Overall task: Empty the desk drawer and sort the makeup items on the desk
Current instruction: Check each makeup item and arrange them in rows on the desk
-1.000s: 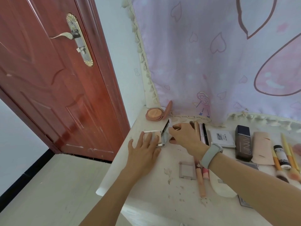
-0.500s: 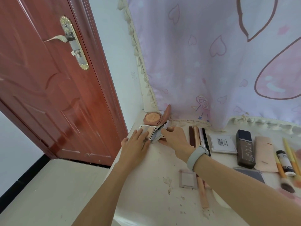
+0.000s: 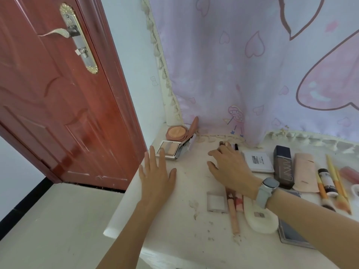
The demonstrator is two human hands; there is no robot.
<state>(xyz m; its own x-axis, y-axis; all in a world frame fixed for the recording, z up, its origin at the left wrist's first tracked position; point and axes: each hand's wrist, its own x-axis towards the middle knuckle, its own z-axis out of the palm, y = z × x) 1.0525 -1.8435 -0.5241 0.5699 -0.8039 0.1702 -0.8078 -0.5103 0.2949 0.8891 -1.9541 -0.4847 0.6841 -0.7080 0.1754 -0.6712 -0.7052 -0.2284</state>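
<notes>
An open square silver compact (image 3: 171, 149) lies at the desk's back left corner, just in front of an open round peach compact (image 3: 177, 132). My left hand (image 3: 155, 171) hovers flat and empty, its fingertips just short of the silver compact. My right hand (image 3: 229, 166), with a grey watch on the wrist, rests empty over several pencils (image 3: 223, 144) near the curtain. Right of it lie a white compact (image 3: 257, 160), a dark foundation bottle (image 3: 283, 166) and a beige pouch (image 3: 306, 171). The drawer is out of view.
The white desk (image 3: 184, 239) ends at its left edge beside a red door (image 3: 58, 103). A lilac curtain (image 3: 252, 65) hangs behind. Near me lie a small clear compact (image 3: 217, 203), pink tubes (image 3: 234, 212), a white puff (image 3: 260, 218), a grey palette (image 3: 291, 235) and brushes (image 3: 338, 191).
Both hands have let go of the silver compact, which now lies at the back left by the round one. My left hand drew back; my right hand moved right onto the pencils.
</notes>
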